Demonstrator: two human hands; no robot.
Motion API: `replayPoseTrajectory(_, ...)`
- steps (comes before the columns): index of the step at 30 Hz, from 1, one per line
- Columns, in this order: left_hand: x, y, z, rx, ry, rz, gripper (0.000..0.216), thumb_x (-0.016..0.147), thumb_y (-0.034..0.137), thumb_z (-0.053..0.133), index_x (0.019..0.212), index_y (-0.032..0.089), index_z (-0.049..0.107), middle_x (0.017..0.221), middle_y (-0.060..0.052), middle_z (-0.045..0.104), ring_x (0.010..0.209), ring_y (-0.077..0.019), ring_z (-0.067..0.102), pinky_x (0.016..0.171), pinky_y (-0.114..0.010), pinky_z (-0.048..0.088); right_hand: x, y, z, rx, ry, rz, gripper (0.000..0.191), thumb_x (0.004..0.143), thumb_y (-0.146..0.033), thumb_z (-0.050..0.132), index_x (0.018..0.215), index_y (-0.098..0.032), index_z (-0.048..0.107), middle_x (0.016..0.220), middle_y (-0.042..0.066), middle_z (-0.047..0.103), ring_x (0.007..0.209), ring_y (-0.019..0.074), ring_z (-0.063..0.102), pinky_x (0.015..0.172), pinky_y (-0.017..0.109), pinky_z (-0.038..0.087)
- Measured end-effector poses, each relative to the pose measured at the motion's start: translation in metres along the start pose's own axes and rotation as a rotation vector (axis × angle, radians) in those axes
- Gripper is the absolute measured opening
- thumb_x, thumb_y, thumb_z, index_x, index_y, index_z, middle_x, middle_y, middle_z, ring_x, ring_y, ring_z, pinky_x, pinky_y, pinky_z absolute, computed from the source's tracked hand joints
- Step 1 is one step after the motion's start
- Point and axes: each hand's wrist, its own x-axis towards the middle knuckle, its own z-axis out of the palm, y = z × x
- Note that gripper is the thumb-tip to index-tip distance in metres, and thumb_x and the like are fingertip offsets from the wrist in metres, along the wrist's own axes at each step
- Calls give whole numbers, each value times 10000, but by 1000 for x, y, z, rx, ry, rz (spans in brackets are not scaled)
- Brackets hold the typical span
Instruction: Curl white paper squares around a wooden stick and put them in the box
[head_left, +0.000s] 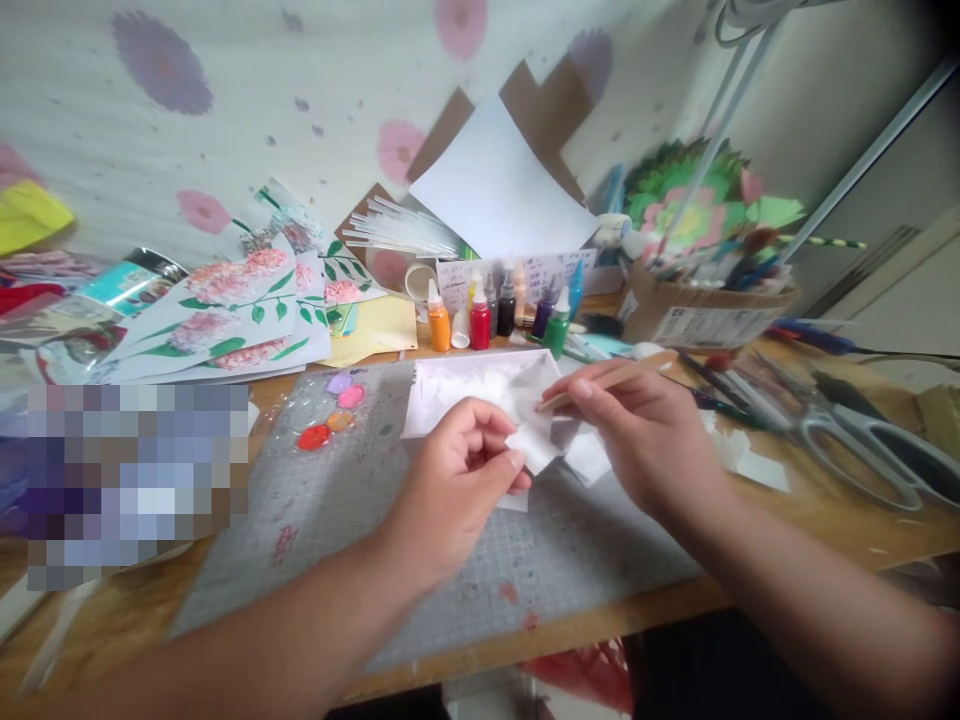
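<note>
My left hand [454,485] is closed, pinching a small piece of white paper [535,450] between thumb and fingers. In my right hand [649,425] is a thin wooden stick [626,374], its tip end pointing left above the paper. Just behind both hands stands a shallow white box [420,415] with loose white pieces inside. More white paper [587,456] lies below the right hand, partly hidden. Dabs of orange-red paint [314,437], pink, purple and light orange sit to the left on the grey cutting mat [315,540].
Several paint bottles [480,318] stand behind the box. Flower pictures [225,310] lie at the back left. At the right are large scissors [847,440] and a cardboard box [709,310] full of tools. A blurred-out patch [139,485] covers the left side.
</note>
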Motion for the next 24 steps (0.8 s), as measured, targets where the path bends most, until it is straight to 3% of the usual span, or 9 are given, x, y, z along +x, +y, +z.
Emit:
replayPoseTrajectory(3, 0, 0, 0, 3, 7, -20, 93, 781, 143, 601, 869, 173, 614, 665, 41, 602, 639, -79, 592, 615, -199, 446, 10, 7, -6, -367, 67, -115, 89, 818, -176, 638, 743, -198, 680, 832, 41, 718, 817, 199, 675, 768, 372, 532)
replayPoseTrajectory(5, 0, 0, 0, -4, 2, -45, 96, 765, 139, 609, 846, 165, 654, 675, 24, 616, 655, -85, 590, 630, -208, 448, 10, 6, -10, -420, 109, -163, 69, 815, -167, 638, 771, -202, 678, 895, 51, 714, 902, 214, 664, 847, 404, 505)
replayPoseTrajectory(8, 0, -1, 0, -14, -10, -45, 115, 742, 135, 641, 849, 174, 656, 689, 25, 608, 669, -91, 569, 632, -217, 439, 0, -8, -13, -228, 54, -212, 101, 844, -156, 616, 784, -219, 668, 894, 34, 694, 921, 200, 650, 866, 396, 498)
replayPoseTrajectory(12, 0, -3, -3, -21, -15, -5, 110, 743, 142, 662, 830, 189, 612, 705, 45, 562, 667, -78, 508, 606, -203, 391, -17, -25, -11, 60, -190, -166, 140, 858, -115, 592, 809, -206, 686, 816, 35, 685, 831, 191, 663, 756, 355, 538)
replayPoseTrajectory(18, 1, -2, -4, -27, -44, 4, 71, 804, 200, 635, 778, 172, 575, 675, 46, 567, 664, -76, 529, 634, -205, 397, -20, -17, -14, 315, -133, -59, 145, 850, -117, 619, 819, -234, 699, 869, 27, 692, 944, 221, 637, 848, 432, 504)
replayPoseTrajectory(24, -2, 2, -1, -110, -110, -80, 134, 828, 256, 613, 770, 162, 538, 756, 7, 635, 716, -118, 610, 690, -260, 460, -22, -17, -10, 326, -200, -40, 142, 863, -123, 614, 858, -230, 708, 887, 23, 692, 901, 196, 649, 818, 405, 525)
